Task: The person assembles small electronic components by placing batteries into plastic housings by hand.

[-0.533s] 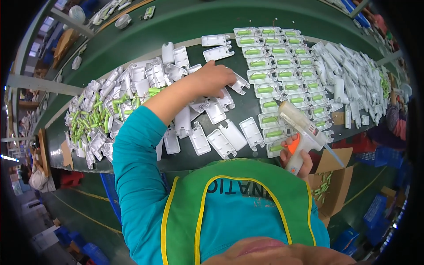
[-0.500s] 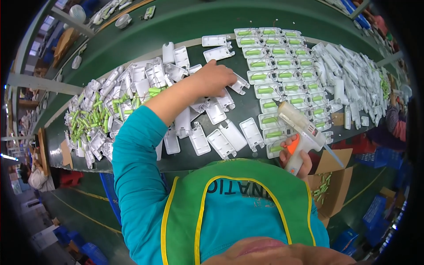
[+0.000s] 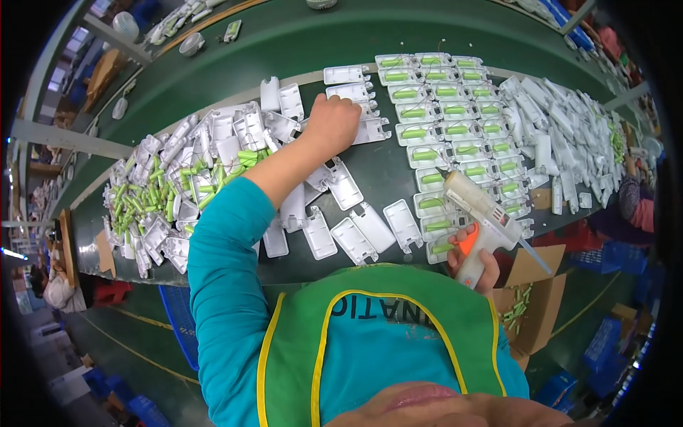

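My left hand (image 3: 334, 122) reaches over the table with its fingers curled down on a white plastic casing (image 3: 371, 131); the fingertips are hidden beneath the hand. Beyond it, two more open casings (image 3: 345, 75) lie in a short column with this one. My right hand (image 3: 484, 269) grips a white hot glue gun (image 3: 491, 217) with an orange trigger, nozzle pointing away and to the left. Under the nozzle are rows of casings (image 3: 455, 110), each with a green cylindrical battery and thin wires. Loose empty casings (image 3: 353, 238) lie nearer my body.
A heap of casings mixed with green batteries (image 3: 153, 188) covers the table's left. More white casings (image 3: 562, 135) are piled at the right. Below the right table edge stands a cardboard box (image 3: 548, 306) with batteries inside. A green conveyor belt (image 3: 277, 43) runs behind.
My left hand has moved left and slightly nearer, and the casing by it now lies straighter, in line with the column. The glue gun stays in my right hand almost unmoved.
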`<state>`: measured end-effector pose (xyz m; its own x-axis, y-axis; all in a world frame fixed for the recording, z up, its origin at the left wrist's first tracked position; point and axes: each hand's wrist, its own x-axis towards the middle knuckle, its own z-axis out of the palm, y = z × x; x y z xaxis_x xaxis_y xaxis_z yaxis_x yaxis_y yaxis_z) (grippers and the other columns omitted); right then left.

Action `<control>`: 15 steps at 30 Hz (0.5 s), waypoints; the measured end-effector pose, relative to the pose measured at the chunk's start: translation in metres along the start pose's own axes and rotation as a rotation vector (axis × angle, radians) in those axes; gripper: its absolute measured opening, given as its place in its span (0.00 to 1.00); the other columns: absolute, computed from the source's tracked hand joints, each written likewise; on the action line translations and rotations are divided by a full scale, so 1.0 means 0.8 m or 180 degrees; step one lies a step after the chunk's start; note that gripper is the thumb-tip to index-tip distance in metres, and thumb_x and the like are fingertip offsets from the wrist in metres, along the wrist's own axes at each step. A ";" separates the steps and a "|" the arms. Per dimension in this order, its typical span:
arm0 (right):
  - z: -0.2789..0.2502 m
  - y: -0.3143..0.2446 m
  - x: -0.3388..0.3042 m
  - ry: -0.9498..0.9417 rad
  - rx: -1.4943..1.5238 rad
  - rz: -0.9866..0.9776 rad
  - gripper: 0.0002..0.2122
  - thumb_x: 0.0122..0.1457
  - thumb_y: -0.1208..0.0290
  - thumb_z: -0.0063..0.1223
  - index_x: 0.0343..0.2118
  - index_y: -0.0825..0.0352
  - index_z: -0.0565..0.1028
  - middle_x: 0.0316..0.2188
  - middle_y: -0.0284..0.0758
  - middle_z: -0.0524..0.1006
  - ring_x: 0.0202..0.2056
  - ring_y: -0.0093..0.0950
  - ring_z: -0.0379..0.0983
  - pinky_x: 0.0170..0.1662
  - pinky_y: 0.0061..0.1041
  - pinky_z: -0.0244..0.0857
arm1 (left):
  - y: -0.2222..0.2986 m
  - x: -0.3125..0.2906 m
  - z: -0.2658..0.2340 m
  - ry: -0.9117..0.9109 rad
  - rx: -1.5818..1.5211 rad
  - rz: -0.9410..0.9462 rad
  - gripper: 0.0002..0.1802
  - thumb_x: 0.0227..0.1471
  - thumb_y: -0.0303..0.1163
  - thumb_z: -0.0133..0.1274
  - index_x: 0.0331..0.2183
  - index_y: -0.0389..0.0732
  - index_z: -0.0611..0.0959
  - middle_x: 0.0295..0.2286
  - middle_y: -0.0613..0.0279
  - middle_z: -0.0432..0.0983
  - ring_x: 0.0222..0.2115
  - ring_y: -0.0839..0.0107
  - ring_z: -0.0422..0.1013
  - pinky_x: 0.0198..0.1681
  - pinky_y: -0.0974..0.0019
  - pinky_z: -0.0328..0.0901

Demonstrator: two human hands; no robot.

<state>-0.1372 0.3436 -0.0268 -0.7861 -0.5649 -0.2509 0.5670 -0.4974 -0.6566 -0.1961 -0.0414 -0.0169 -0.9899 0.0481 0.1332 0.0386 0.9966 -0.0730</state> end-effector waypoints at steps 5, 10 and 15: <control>0.000 0.000 0.004 -0.0058 0.0025 0.0056 0.26 0.50 0.59 0.51 0.51 0.66 0.62 0.41 0.37 0.68 0.47 0.35 0.66 0.34 0.26 0.67 | 0.000 0.016 0.023 0.0177 -0.0409 -0.0092 0.08 0.42 0.30 0.52 0.29 0.41 0.81 0.31 0.57 0.75 0.35 0.59 0.73 0.37 0.55 0.66; -0.008 -0.001 0.002 -0.0038 0.0044 -0.0037 0.26 0.51 0.59 0.51 0.52 0.66 0.63 0.42 0.38 0.69 0.48 0.36 0.67 0.34 0.27 0.68 | -0.039 0.040 0.005 0.0883 -0.0826 -0.0861 0.18 0.41 0.30 0.54 0.39 0.45 0.80 0.39 0.53 0.72 0.41 0.54 0.70 0.43 0.54 0.68; -0.009 0.001 0.004 -0.0128 0.0098 -0.0042 0.27 0.51 0.59 0.51 0.52 0.66 0.62 0.42 0.38 0.69 0.49 0.37 0.67 0.34 0.27 0.69 | -0.087 0.075 0.037 0.0483 -0.1477 -0.1961 0.19 0.42 0.27 0.54 0.41 0.46 0.82 0.43 0.50 0.71 0.45 0.52 0.69 0.47 0.55 0.67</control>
<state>-0.1408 0.3459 -0.0333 -0.7834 -0.5838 -0.2133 0.5645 -0.5245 -0.6374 -0.2618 -0.1098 -0.0328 -0.8234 -0.5470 0.1514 -0.4253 0.7713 0.4736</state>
